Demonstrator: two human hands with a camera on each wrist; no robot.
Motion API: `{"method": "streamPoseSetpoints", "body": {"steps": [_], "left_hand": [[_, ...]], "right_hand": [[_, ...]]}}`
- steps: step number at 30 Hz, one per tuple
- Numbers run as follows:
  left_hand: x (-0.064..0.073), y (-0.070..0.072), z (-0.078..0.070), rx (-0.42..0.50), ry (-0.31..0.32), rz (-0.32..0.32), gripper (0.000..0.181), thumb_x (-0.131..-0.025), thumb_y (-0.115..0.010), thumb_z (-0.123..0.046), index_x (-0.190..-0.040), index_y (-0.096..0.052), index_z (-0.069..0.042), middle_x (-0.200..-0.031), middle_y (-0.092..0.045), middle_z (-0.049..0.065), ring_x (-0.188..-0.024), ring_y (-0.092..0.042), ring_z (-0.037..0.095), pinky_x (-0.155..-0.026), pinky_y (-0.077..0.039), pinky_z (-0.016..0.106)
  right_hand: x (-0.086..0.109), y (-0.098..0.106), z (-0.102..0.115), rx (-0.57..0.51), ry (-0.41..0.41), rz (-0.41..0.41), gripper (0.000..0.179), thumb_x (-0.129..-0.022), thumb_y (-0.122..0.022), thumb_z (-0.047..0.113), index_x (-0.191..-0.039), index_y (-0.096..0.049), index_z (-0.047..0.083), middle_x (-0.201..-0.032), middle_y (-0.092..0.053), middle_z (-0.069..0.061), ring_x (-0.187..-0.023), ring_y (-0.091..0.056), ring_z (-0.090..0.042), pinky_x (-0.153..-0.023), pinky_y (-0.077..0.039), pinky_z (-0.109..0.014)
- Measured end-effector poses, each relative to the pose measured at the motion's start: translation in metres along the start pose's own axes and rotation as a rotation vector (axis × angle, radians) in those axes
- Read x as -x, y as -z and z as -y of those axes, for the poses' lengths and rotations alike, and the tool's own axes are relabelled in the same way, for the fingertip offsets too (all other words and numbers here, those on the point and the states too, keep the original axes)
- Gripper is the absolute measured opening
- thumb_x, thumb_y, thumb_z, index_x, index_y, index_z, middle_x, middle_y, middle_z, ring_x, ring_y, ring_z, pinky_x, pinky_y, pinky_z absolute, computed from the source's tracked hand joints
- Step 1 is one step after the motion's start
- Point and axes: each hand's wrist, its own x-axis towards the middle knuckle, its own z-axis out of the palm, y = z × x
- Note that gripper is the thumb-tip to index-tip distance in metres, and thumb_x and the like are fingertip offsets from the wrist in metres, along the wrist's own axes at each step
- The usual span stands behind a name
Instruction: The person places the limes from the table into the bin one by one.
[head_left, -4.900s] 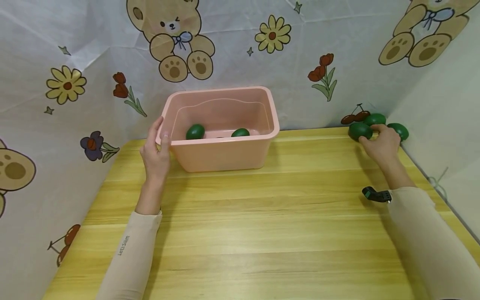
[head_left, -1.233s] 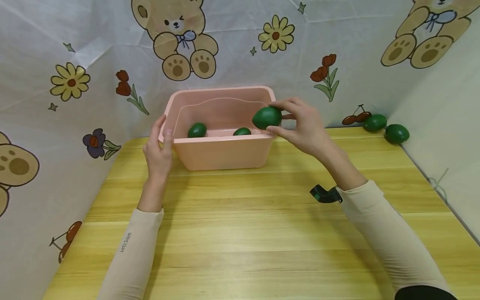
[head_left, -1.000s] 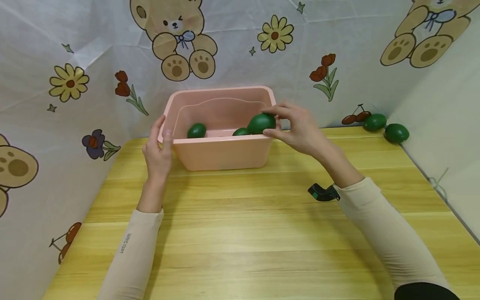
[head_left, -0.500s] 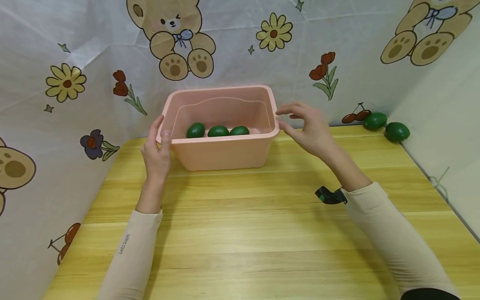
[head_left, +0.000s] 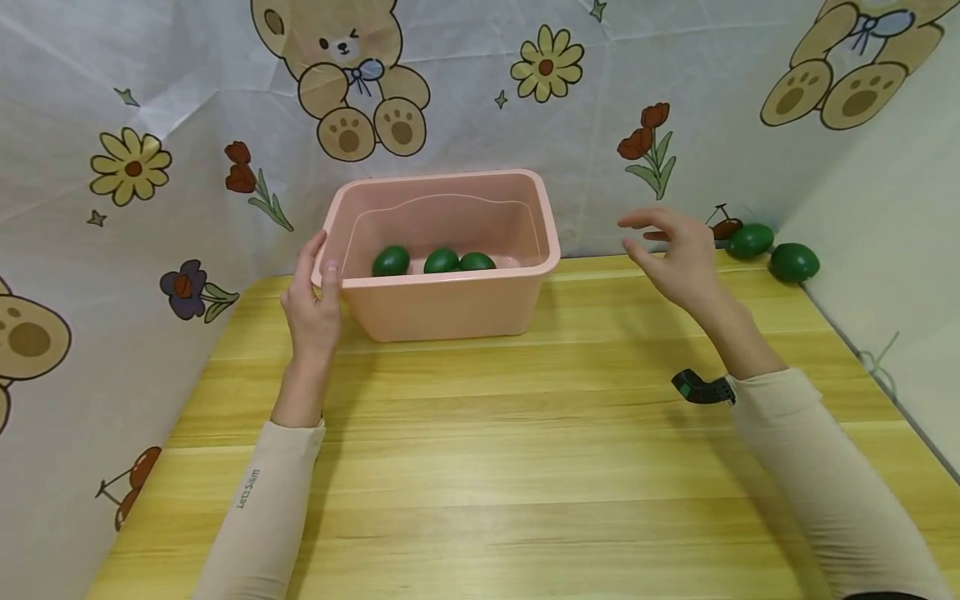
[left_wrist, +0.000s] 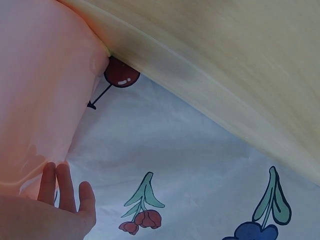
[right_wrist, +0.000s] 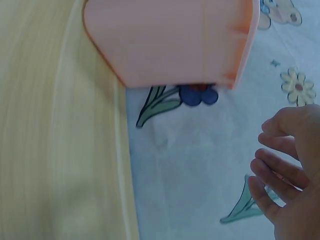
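Note:
A pink plastic tub (head_left: 450, 304) stands at the back of the wooden table (head_left: 525, 467). Three dark green egg-shaped fruits lie in it: one at the left (head_left: 391, 261), one in the middle (head_left: 441, 261), one at the right (head_left: 476, 262). My left hand (head_left: 315, 296) rests on the tub's left front corner, thumb at the rim. In the left wrist view its fingers (left_wrist: 55, 182) lie straight beside the tub wall (left_wrist: 40, 100). My right hand (head_left: 663, 246) hovers empty right of the tub, fingers loosely spread; the right wrist view shows this hand (right_wrist: 287, 165) and the tub (right_wrist: 170, 40).
Two more green fruits (head_left: 748, 241) (head_left: 793, 262) lie in the table's far right corner against the wall. A printed cloth with bears and flowers (head_left: 352, 75) closes off the back and both sides. A black wrist camera (head_left: 701, 387) sits on my right forearm.
My right hand took a green fruit from the far right corner, carried it to the tub, let it go inside, and has drawn back to the right empty. The left hand stayed put.

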Motion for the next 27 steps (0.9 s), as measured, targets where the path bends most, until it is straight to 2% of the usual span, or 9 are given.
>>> {"method": "streamPoseSetpoints", "body": {"steps": [2, 6, 9, 12, 17, 21, 24, 25, 27], "left_hand": [[0.0, 0.0, 0.0, 0.0, 0.002, 0.001, 0.053, -0.102, -0.053, -0.044, -0.151, -0.059, -0.023, -0.145, -0.066, 0.005, -0.125, -0.067, 0.03, -0.106, -0.053, 0.055], [0.0, 0.0, 0.001, -0.001, 0.004, 0.007, 0.053, -0.103, -0.053, -0.043, -0.151, -0.059, -0.024, -0.146, -0.066, 0.004, -0.126, -0.067, 0.03, -0.106, -0.053, 0.055], [0.0, -0.001, 0.002, 0.0, 0.003, 0.01, 0.053, -0.103, -0.052, -0.043, -0.151, -0.059, -0.024, -0.147, -0.066, 0.003, -0.126, -0.066, 0.03, -0.106, -0.053, 0.055], [0.0, -0.002, 0.002, 0.002, -0.001, 0.008, 0.053, -0.103, -0.052, -0.044, -0.151, -0.059, -0.024, -0.147, -0.065, 0.003, -0.127, -0.066, 0.029, -0.106, -0.053, 0.056], [0.0, -0.002, 0.002, 0.001, -0.005, 0.004, 0.053, -0.102, -0.053, -0.043, -0.151, -0.059, -0.024, -0.147, -0.066, 0.003, -0.126, -0.067, 0.029, -0.106, -0.053, 0.056], [-0.001, -0.002, 0.002, -0.002, -0.002, 0.005, 0.052, -0.102, -0.053, -0.043, -0.151, -0.059, -0.025, -0.147, -0.066, 0.004, -0.126, -0.067, 0.03, -0.106, -0.053, 0.056], [-0.001, -0.002, 0.001, -0.004, 0.001, 0.005, 0.053, -0.102, -0.053, -0.044, -0.151, -0.059, -0.025, -0.147, -0.066, 0.004, -0.125, -0.067, 0.03, -0.106, -0.053, 0.056], [-0.001, -0.001, 0.001, -0.002, 0.002, 0.002, 0.053, -0.102, -0.053, -0.044, -0.151, -0.059, -0.025, -0.146, -0.066, 0.003, -0.125, -0.067, 0.03, -0.105, -0.053, 0.056], [-0.001, -0.001, 0.001, -0.001, 0.005, -0.001, 0.052, -0.102, -0.053, -0.044, -0.151, -0.059, -0.026, -0.147, -0.066, 0.003, -0.126, -0.067, 0.03, -0.105, -0.053, 0.056]], "right_hand": [[0.003, 0.005, -0.01, 0.019, -0.032, -0.004, 0.026, -0.1, -0.07, 0.01, -0.125, -0.075, 0.007, -0.129, -0.072, -0.014, -0.12, -0.067, -0.036, -0.1, -0.057, -0.05], [0.009, 0.016, -0.027, 0.066, -0.103, -0.021, 0.028, -0.101, -0.068, 0.016, -0.128, -0.075, 0.009, -0.129, -0.07, -0.015, -0.115, -0.067, -0.034, -0.098, -0.054, -0.023], [0.013, 0.025, -0.041, 0.085, -0.147, -0.053, 0.029, -0.101, -0.067, 0.018, -0.128, -0.075, 0.01, -0.126, -0.07, -0.017, -0.101, -0.067, -0.009, -0.089, -0.043, -0.009], [0.017, 0.035, -0.055, 0.082, -0.183, -0.078, 0.031, -0.102, -0.065, 0.02, -0.129, -0.075, 0.009, -0.122, -0.07, -0.017, -0.091, -0.054, 0.014, -0.087, -0.04, -0.006], [0.026, 0.049, -0.079, 0.083, -0.251, -0.093, 0.034, -0.103, -0.064, 0.023, -0.132, -0.072, 0.008, -0.124, -0.069, -0.015, -0.097, -0.048, 0.018, -0.095, -0.048, -0.011], [0.035, 0.056, -0.093, 0.104, -0.343, -0.06, 0.04, -0.104, -0.061, 0.03, -0.137, -0.069, 0.009, -0.133, -0.065, -0.019, -0.092, -0.045, 0.019, -0.113, -0.047, -0.04], [0.04, 0.06, -0.1, 0.093, -0.381, -0.045, 0.044, -0.104, -0.06, 0.032, -0.139, -0.068, 0.008, -0.133, -0.064, -0.021, -0.091, -0.052, 0.014, -0.121, -0.03, -0.062], [0.041, 0.061, -0.102, 0.091, -0.382, -0.052, 0.043, -0.103, -0.06, 0.032, -0.138, -0.068, 0.007, -0.13, -0.064, -0.022, -0.09, -0.052, 0.014, -0.122, -0.026, -0.062], [0.043, 0.063, -0.107, 0.105, -0.385, -0.071, 0.043, -0.103, -0.06, 0.031, -0.137, -0.069, 0.006, -0.123, -0.065, -0.015, -0.087, -0.053, 0.016, -0.117, -0.037, -0.046]]}}
